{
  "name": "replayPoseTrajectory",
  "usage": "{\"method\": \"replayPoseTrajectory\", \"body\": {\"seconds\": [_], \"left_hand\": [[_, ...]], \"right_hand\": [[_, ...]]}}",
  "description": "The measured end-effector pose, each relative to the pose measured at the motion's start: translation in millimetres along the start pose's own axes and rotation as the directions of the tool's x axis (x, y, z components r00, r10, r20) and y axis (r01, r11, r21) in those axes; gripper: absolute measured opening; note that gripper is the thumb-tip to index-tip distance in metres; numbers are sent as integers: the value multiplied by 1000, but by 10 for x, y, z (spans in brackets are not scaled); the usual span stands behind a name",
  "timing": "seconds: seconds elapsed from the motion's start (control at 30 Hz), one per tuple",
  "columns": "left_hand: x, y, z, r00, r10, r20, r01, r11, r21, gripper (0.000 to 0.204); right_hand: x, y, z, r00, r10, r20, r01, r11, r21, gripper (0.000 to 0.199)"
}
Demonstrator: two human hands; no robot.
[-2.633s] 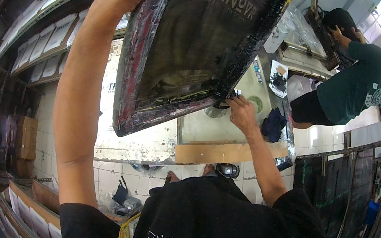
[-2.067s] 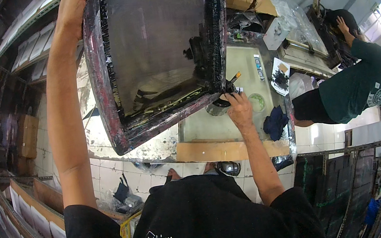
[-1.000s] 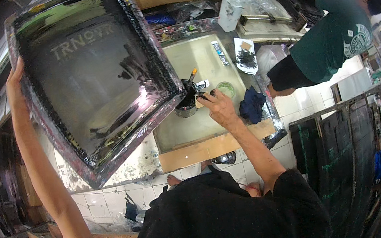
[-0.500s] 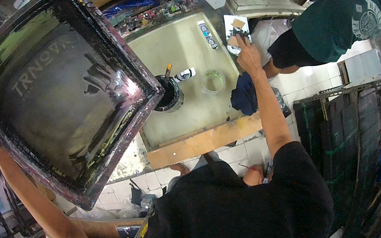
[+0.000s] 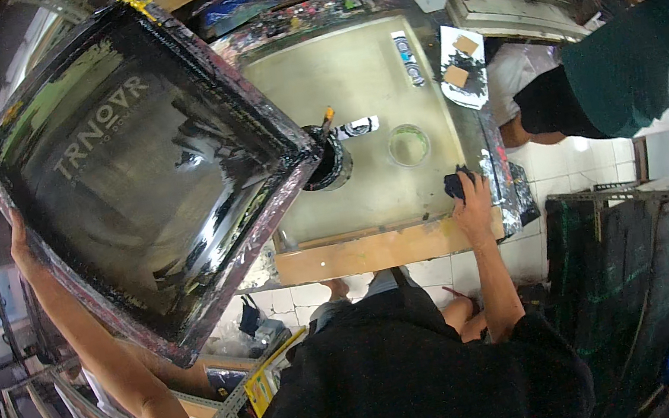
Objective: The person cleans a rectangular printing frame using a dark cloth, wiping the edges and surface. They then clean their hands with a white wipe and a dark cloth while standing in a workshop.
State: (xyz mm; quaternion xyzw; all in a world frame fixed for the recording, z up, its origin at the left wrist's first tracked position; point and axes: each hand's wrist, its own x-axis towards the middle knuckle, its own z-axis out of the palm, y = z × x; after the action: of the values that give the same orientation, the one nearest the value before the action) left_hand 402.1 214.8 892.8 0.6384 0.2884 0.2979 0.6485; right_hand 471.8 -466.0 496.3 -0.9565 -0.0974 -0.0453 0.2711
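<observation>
Nearest you, a brown strip [image 5: 384, 248] is lying along the near edge of the table [image 5: 384, 192], perhaps as a border for the pale top. Just beyond its right end, your right hand [image 5: 470, 194] is gripping a dark cloth [image 5: 455, 185], fingers curling over it, seemingly bunching it to fit one palm. To the left, your left hand [image 5: 20, 241] is supporting the framed mesh screen [image 5: 151, 181] by its outer left side, likely tilting it so its smeared, recessed face is showing. Those fingertips are hiding behind the screen, so how tightly they are closing cannot be told.

The screen's right corner is covering part of a dark can [image 5: 334, 169]; whether they are touching is unclear. An orange-ended handle [image 5: 328, 116] is leaning in it, presumably for easy reach. A clear tub [image 5: 408, 145] and a black-and-white tube [image 5: 357, 127] are sitting beside it. Farther off, a smeared white card [image 5: 456, 93] is holding two brown squares, probably keeping their mess off the table. A co-worker [image 5: 626, 58] is standing beyond.
</observation>
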Motion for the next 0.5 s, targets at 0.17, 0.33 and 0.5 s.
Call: {"method": "replayPoseTrajectory", "body": {"seconds": [0.17,0.33,0.5], "left_hand": [[-120,-17,-117,992,67,-103,-63,997,40,63],[-455,116,-81,994,106,42,-99,986,-136,62],[-880,515,-353,981,192,-30,-194,970,-148,55]], "right_hand": [[66,-292,25,953,170,-249,-70,928,366,40],[204,-1114,-61,933,322,-162,-77,618,782,31],[578,-2121,-90,962,259,-85,18,249,968,32]]}}
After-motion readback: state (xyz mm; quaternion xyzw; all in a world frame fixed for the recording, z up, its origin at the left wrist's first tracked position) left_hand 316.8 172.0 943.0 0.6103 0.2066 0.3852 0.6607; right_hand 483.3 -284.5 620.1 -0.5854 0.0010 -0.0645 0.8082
